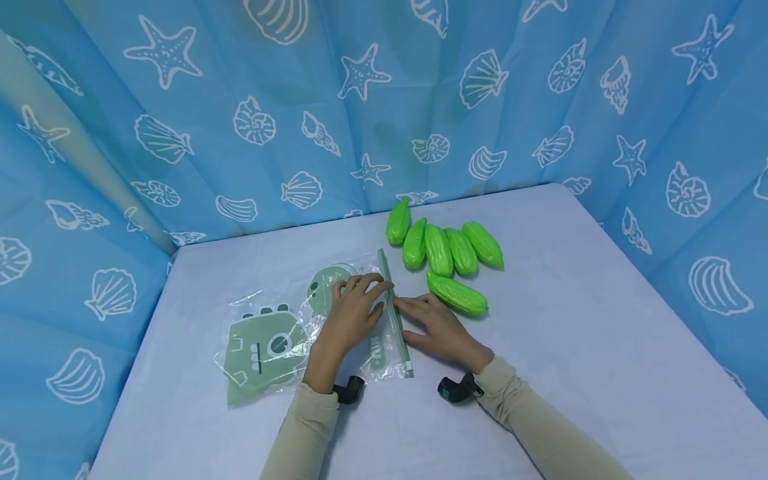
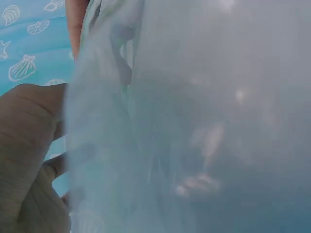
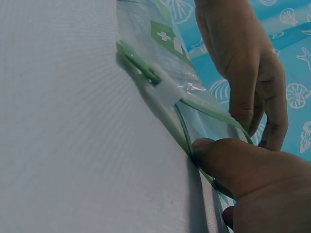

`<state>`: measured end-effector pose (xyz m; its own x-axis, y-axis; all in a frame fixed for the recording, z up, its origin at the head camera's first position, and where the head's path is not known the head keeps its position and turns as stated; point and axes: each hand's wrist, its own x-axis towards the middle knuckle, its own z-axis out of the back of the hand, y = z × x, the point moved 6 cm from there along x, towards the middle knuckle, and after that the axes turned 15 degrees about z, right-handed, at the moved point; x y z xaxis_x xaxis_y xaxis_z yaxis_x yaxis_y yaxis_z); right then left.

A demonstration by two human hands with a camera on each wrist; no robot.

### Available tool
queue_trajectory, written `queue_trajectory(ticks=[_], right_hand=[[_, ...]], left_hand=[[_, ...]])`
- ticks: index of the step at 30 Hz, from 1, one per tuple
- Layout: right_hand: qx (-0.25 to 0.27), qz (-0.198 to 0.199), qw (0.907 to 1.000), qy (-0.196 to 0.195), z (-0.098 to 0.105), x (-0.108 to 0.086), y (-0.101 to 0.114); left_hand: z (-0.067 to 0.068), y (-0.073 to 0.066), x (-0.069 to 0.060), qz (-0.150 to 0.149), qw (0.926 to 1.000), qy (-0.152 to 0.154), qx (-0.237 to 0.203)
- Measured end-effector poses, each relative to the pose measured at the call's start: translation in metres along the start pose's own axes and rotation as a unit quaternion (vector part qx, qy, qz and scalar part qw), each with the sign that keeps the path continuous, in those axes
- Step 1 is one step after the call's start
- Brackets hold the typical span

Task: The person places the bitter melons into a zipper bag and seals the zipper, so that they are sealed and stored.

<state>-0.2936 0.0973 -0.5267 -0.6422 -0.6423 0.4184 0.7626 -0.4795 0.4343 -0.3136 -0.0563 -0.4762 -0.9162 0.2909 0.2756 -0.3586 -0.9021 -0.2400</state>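
A clear zip bag (image 1: 367, 363) with pale green prints lies flat on the table, its green zip strip (image 1: 405, 360) on the right side. My left hand (image 1: 353, 313) reaches over the bag from above and pinches the upper layer at the strip. My right hand (image 1: 441, 331) comes from the right, its thumb (image 3: 214, 153) on the strip's lower edge and fingers partly hidden beneath. In the right wrist view the mouth is parted between both hands, beside a whitish slider (image 3: 167, 92). Blurred clear film (image 2: 194, 121) fills most of the left wrist view.
Several glossy green gourd-like vegetables (image 1: 439, 250) lie behind the hands; one (image 1: 459, 294) is close to my right hand. Left of the bag is film with a one-eyed green monster print (image 1: 264, 350); whether it is a separate bag I cannot tell. A blue shell-patterned curtain (image 1: 384, 120) surrounds the white table (image 1: 600, 347).
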Motion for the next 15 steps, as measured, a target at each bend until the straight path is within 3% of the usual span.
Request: queue_trajectory(ticks=[9, 15], right_hand=[[-0.005, 0.01, 0.9999, 0.006, 0.002, 0.0, -0.001], [-0.025, 0.03, 0.9991, 0.019, -0.003, 0.001, -0.001]], left_hand=[[-0.001, -0.001, 0.002, -0.021, 0.9997, 0.007, 0.013], [0.023, -0.003, 0.001, -0.033, 0.9994, 0.009, 0.005]])
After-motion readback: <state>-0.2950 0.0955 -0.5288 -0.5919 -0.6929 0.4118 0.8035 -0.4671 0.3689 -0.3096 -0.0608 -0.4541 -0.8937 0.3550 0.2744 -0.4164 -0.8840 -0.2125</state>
